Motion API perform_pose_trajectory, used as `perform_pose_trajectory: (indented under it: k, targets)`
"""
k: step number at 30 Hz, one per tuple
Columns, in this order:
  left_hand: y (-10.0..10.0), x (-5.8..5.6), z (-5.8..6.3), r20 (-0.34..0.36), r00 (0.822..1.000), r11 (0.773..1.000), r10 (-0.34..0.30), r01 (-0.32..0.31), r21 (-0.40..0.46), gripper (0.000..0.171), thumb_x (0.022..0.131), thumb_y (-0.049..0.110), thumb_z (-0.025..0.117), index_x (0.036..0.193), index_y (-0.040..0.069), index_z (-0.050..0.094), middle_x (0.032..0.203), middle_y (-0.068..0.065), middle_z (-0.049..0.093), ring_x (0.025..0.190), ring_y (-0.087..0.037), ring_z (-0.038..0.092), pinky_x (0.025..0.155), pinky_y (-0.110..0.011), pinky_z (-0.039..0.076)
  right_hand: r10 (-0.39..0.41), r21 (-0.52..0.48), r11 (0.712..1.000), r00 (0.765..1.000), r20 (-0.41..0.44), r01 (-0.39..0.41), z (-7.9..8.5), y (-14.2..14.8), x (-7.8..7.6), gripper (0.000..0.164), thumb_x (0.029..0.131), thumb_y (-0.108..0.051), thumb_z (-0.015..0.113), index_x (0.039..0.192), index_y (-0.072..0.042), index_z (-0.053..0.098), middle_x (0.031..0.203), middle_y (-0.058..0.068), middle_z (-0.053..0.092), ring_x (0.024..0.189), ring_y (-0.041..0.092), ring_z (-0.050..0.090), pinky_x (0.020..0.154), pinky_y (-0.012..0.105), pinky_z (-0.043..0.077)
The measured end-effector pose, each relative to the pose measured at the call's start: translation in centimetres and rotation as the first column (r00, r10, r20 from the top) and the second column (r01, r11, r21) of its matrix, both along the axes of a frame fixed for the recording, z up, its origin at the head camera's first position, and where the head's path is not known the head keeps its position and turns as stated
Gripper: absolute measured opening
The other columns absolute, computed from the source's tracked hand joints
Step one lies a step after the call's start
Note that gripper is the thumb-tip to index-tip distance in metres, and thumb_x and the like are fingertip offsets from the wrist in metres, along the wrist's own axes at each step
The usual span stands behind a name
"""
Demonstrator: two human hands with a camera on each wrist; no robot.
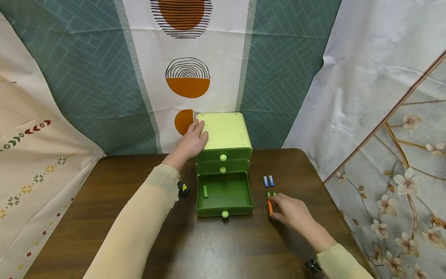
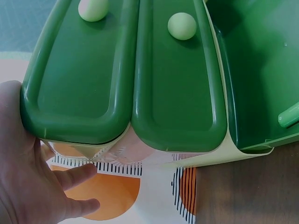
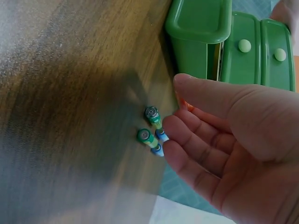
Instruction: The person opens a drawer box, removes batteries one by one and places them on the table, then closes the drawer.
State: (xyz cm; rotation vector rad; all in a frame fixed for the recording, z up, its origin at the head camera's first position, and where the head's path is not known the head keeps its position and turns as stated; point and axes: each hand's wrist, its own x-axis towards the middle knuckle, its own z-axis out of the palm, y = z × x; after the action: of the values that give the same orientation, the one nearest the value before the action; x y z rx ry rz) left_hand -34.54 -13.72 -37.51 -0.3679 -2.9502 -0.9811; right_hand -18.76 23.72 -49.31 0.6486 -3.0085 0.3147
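My left hand (image 1: 192, 141) rests on the upper left edge of a small green drawer cabinet (image 1: 226, 130); in the left wrist view its fingers (image 2: 77, 176) are spread beside the cabinet's side. The bottom drawer (image 1: 226, 201) is pulled out, with a green cylinder (image 1: 205, 192) lying at its left. Right of that drawer, my right hand (image 1: 290, 211) pinches a slim orange cylinder (image 1: 270, 208) between thumb and fingers. The hand mostly hides it in the right wrist view. Two green batteries (image 3: 150, 123) stand just beyond the fingertips, and two blue-and-white batteries (image 1: 268, 181) are farther back.
The two upper drawers (image 1: 223, 167) are closed, each with a pale round knob. Everything sits on a dark wooden table (image 1: 139, 201). A patterned cloth (image 1: 188, 50) hangs behind the cabinet, and a flowered cloth (image 1: 393, 162) hangs along the right side.
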Motion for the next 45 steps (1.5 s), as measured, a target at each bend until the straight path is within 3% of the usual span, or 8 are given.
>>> perform_pose_trajectory:
  k: [14, 23, 30, 45]
  targets:
    - [-0.1, -0.2, -0.3, 0.004, 1.000, 1.000, -0.001, 0.001, 0.002, 0.068, 0.120, 0.046, 0.026, 0.180, 0.016, 0.014, 0.186, -0.007, 0.000, 0.171, -0.030, 0.006, 0.131, -0.059, 0.024, -0.007, 0.048, 0.999, 0.995, 0.101, 0.002, -0.6, 0.4, 0.5, 0.037, 0.082, -0.028, 0.100, 0.110, -0.017, 0.078, 0.085, -0.011, 0.057, 0.069, 0.006, 0.050, 0.061, 0.035, 0.047]
    - [-0.2, -0.1, -0.3, 0.008, 1.000, 1.000, -0.001, 0.001, 0.004, 0.069, 0.119, 0.047, 0.025, 0.180, 0.017, 0.013, 0.186, -0.006, -0.001, 0.171, -0.030, 0.006, 0.131, -0.060, 0.023, -0.021, 0.050, 0.999, 0.991, 0.129, 0.015, -1.2, 0.4, 0.6, 0.042, 0.080, -0.026, 0.101, 0.116, -0.016, 0.081, 0.080, -0.012, 0.051, 0.070, 0.008, 0.048, 0.061, 0.036, 0.044]
    - [-0.2, -0.3, -0.4, 0.009, 1.000, 1.000, 0.003, -0.002, -0.012, 0.069, 0.119, 0.048, 0.025, 0.180, 0.018, 0.012, 0.186, -0.005, -0.003, 0.171, -0.028, 0.003, 0.132, -0.059, 0.022, -0.041, 0.039, 0.999, 0.988, 0.152, 0.036, -1.6, 0.4, 0.5, 0.047, 0.080, -0.025, 0.101, 0.122, -0.016, 0.082, 0.083, -0.011, 0.056, 0.073, 0.009, 0.050, 0.064, 0.038, 0.047]
    - [-0.2, -0.5, -0.5, 0.006, 1.000, 1.000, 0.004, -0.004, -0.012, 0.069, 0.119, 0.048, 0.024, 0.180, 0.018, 0.013, 0.186, -0.005, -0.002, 0.170, -0.030, 0.007, 0.131, -0.059, 0.023, -0.040, 0.017, 0.999, 0.992, 0.119, 0.038, -1.2, 0.3, 0.8, 0.042, 0.079, -0.027, 0.102, 0.114, -0.018, 0.080, 0.088, -0.011, 0.060, 0.076, 0.007, 0.055, 0.065, 0.038, 0.051]
